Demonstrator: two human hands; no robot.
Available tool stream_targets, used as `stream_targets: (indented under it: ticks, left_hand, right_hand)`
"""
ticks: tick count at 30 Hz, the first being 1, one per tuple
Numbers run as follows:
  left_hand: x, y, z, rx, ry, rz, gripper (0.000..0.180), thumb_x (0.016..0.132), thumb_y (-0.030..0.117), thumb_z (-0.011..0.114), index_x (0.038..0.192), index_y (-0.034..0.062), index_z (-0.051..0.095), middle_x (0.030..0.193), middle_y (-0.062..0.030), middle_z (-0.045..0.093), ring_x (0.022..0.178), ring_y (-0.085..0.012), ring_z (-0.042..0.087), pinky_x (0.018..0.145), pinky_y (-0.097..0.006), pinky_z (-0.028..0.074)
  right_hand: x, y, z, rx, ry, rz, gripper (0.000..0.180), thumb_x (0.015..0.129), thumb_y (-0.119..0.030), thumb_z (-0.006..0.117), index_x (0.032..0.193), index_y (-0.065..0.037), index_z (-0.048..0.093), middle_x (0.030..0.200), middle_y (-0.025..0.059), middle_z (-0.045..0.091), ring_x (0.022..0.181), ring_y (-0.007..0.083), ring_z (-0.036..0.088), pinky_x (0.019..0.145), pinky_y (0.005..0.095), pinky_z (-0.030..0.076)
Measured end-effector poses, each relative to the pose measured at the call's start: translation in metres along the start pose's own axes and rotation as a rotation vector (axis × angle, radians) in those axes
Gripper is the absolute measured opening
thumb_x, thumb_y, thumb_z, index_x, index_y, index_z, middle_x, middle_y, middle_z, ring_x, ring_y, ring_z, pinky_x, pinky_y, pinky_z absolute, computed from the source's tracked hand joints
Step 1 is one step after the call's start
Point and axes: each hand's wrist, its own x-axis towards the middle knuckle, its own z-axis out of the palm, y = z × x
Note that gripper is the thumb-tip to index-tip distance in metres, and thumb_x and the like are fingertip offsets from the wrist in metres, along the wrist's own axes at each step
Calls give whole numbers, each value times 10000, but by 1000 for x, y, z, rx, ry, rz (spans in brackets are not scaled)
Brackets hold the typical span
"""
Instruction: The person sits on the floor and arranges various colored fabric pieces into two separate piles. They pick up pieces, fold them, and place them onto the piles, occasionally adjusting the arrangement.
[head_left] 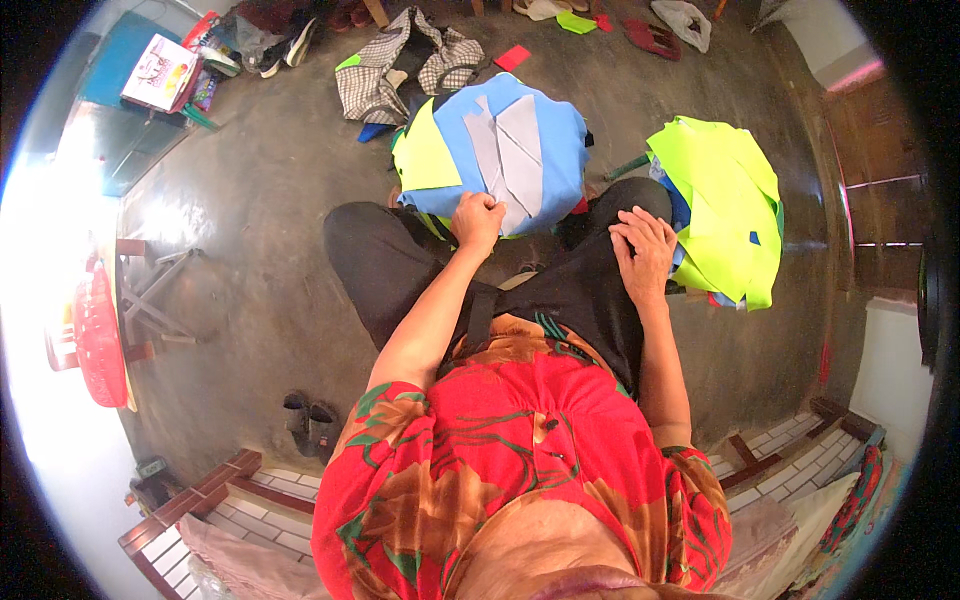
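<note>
A rounded bundle topped with blue cloth [560,150] sits on the floor before my crossed legs. Grey cloth strips [518,150] lie overlapping across its top, and a yellow-green cloth piece [428,155] covers its left side. My left hand [477,220] is closed at the bundle's near edge, its curled fingers pinching the lower end of a grey strip. Over my right knee rests my right hand [643,248], fingers stretched out and holding nothing. Just beyond it, to the right, stands a stack of yellow-green cloth pieces [725,205] with some blue showing underneath.
A checked cloth bag [375,85] lies behind the bundle, with a red scrap [512,57] beside it. Shoes [290,50] and bags line the far left. A red plastic chair [97,335] stands at left, and sandals [310,420] lie behind me on the left.
</note>
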Motion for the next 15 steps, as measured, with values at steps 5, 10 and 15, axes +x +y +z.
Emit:
stream_targets:
  ticks: [5,10,15]
  left_hand:
    - [5,9,-30,-698,-15,-36,197,771,109,643,656,38,500,616,60,419,599,-43,371,509,-233,309]
    - [43,33,-71,-973,-46,-19,185,780,77,613,675,86,461,673,66,394,625,-49,351,546,-234,305]
    - [125,63,-115,-960,-131,128,195,784,100,626,677,114,463,661,70,429,593,-41,385,520,-225,317]
  right_hand:
    - [-1,2,1,-14,-6,7,99,757,-123,698,851,-127,666,1044,4,660,1103,197,558,955,401,346]
    - [4,-5,-3,-13,-21,6,97,759,-121,694,851,-120,666,1035,12,661,1103,202,557,955,404,346]
    - [3,-2,-2,-11,-14,8,80,769,-127,685,846,-119,664,1030,9,661,1101,203,558,949,410,350]
